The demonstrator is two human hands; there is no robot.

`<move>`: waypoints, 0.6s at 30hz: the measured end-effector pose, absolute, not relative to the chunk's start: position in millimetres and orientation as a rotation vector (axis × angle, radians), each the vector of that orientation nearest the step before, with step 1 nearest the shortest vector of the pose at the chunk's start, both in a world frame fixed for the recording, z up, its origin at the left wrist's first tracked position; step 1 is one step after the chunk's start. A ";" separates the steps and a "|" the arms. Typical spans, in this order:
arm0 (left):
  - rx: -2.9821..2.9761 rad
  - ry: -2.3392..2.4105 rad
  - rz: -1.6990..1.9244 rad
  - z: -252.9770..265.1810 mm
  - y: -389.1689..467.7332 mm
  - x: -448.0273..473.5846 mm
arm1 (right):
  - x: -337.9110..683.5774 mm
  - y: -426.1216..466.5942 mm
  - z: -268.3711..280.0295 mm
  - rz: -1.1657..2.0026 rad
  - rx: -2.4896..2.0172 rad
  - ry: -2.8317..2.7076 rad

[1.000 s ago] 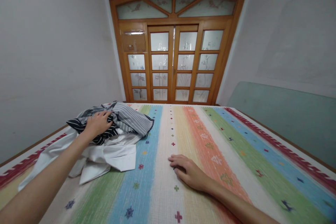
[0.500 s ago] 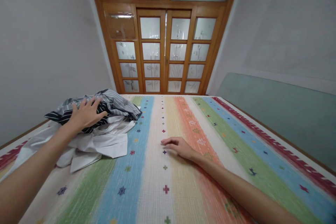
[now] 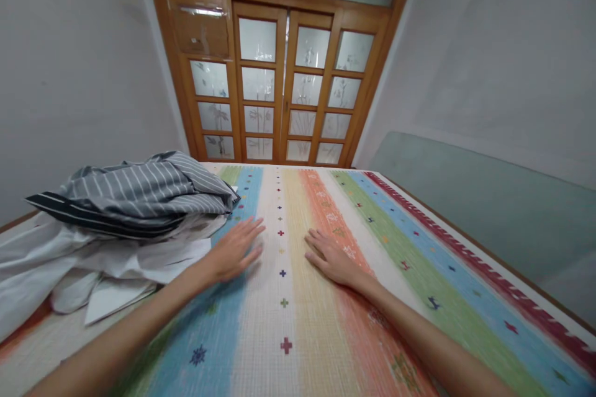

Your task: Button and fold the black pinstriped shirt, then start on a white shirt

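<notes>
My left hand [image 3: 236, 250] is open over the blue stripe of the patterned bed cover [image 3: 261, 335], fingers apart and holding nothing. To its left lies a crumpled grey garment with white stripes and a black striped edge [image 3: 135, 189]. That piece rests on top of white clothes [image 3: 153, 257], whose folds spread toward the left edge of the view. My right hand [image 3: 331, 257] is also open, palm down at the yellow and orange stripes, and has nothing in it. Whether either palm presses on the cover is hard to tell.
A pale green panel [image 3: 484, 205] runs along the right side of the bed cover. At the far end stand wooden doors [image 3: 284, 74] with frosted panes. Grey-white walls [image 3: 84, 62] rise on both sides.
My left hand has left the striped garment and moved right onto the bed cover. The garment now lies more spread out to the left. My right hand shifted slightly, its fingers more extended.
</notes>
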State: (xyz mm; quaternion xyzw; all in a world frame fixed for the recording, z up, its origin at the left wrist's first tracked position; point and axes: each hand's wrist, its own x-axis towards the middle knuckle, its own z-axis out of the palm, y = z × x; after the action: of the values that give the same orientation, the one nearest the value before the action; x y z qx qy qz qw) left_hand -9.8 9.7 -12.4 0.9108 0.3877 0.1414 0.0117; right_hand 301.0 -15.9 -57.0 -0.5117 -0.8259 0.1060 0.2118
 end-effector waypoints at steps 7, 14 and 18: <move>2.718 1.180 0.286 -56.5 12.6 -2.3 | 297.3 -21.9 -56.2 0.228 -1.380 -2.407; 2.760 1.164 0.294 -57.3 12.9 -4.0 | 300.1 -20.4 -59.7 0.220 -1.359 -2.402; 2.773 1.148 0.240 -55.3 11.4 -4.5 | 299.6 -20.7 -59.2 0.193 -1.381 -2.417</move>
State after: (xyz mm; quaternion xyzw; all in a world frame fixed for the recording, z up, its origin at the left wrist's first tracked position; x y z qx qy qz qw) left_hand -4.5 11.4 -55.3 0.9190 0.3806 0.0795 0.0655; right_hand 299.6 -20.7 -59.2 -0.4874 -0.8528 0.0681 0.1748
